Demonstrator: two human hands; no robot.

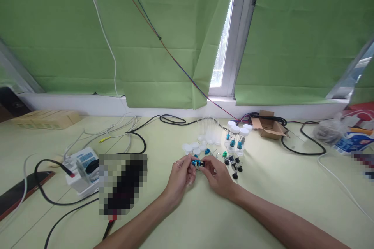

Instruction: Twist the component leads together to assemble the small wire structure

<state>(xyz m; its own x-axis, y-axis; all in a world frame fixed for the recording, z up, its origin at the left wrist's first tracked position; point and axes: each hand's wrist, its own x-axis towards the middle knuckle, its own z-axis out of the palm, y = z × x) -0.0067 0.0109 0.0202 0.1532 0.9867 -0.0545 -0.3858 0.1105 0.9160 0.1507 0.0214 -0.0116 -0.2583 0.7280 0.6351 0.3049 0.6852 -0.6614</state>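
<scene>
My left hand pinches the left side of a small blue-and-black part with a metallic look. On its right side, my right hand closes thumb and fingers around the dark end. Its exact kind is too small to make out. Just beyond the fingers lie several white round caps, a blue piece and a green piece. Several black knob-like pieces with thin metal stems are scattered right of my right hand.
Clear tubes stand behind the caps. Capped tubes with blue pieces inside stand to their right, near an open cardboard box. Left are a white power strip and black cables. A blue-white packet lies far right.
</scene>
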